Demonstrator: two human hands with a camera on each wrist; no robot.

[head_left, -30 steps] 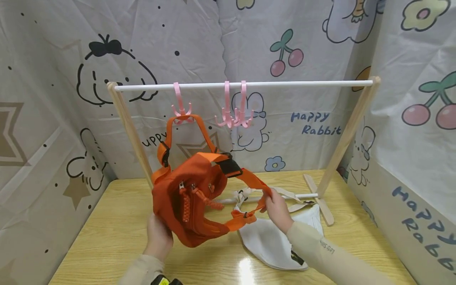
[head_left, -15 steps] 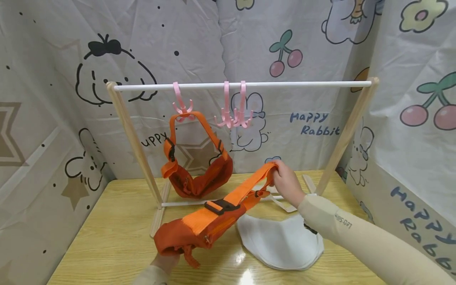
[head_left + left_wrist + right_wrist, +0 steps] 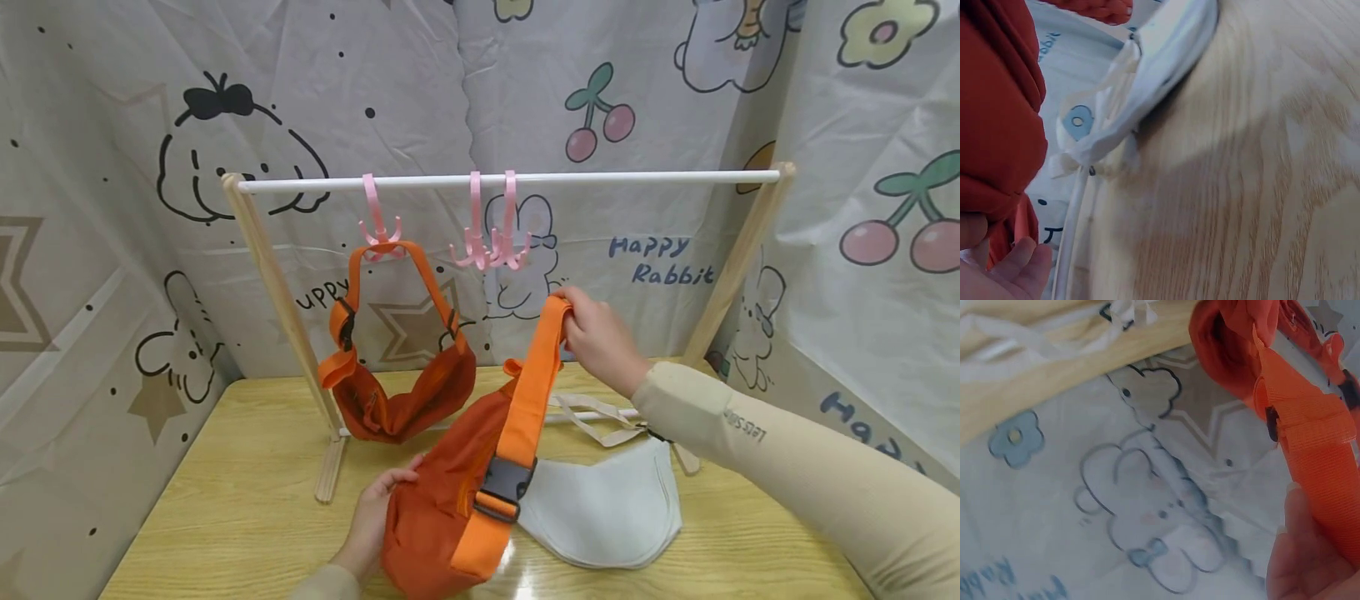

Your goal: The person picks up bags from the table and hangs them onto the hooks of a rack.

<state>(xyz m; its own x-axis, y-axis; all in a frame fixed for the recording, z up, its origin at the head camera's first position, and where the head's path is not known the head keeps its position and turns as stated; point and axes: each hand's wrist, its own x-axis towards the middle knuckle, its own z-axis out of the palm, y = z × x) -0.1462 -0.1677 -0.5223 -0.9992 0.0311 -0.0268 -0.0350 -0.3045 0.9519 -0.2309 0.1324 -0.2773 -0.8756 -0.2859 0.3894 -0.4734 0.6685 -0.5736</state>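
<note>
In front of the wooden rack (image 3: 273,292), over the wooden table (image 3: 217,508), an orange bag (image 3: 435,500) is held aslant, its upper end tipped to the right. Its wide strap (image 3: 538,392) is gripped near the top by the right hand (image 3: 603,342), with fingers and thumb closed on the webbing; a dark buckle (image 3: 506,479) is carried lower on the same strap. The left hand (image 3: 371,518) is laid against the bag's lower left side; whether its fingers are curled round the cloth cannot be told. Behind, a second orange bag (image 3: 412,410) is hung by its strap from a pink hook (image 3: 380,225) on the white rod (image 3: 645,177), and two more pink hooks (image 3: 476,229) are set side by side farther right. To the right of the held bag, a white bag (image 3: 607,500) is laid on the table, partly overlapped by it in the head view.
</note>
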